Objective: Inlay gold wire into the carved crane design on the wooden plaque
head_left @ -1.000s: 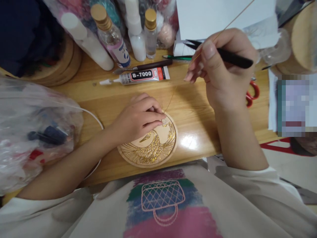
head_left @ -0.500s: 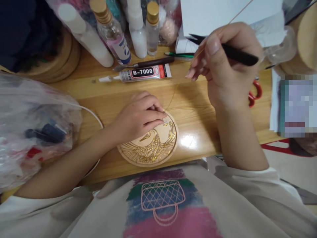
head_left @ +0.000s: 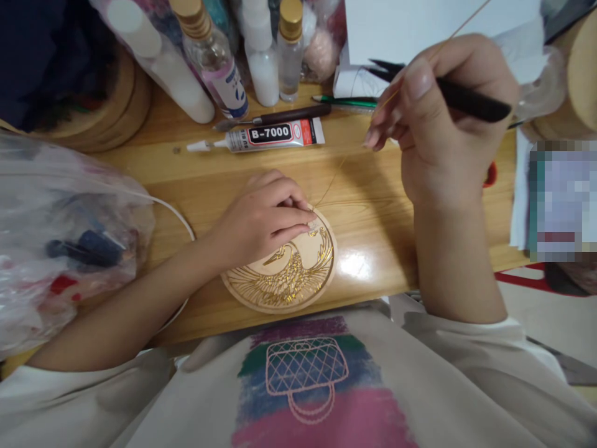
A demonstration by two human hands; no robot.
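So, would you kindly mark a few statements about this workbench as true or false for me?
1. The right hand holds black tweezers. True.
2. The left hand is lifted well away from the round wooden plaque. False: its fingertips are at the plaque's upper edge.
3. The B-7000 tube stands upright on its nozzle. False: it lies flat on the wooden table.
4. The bird design on the plaque has gold lines. True.
5. The bottle of pink liquid has a white cap. False: its cap is gold.
6. A fine golden thread passes by the right hand. True.
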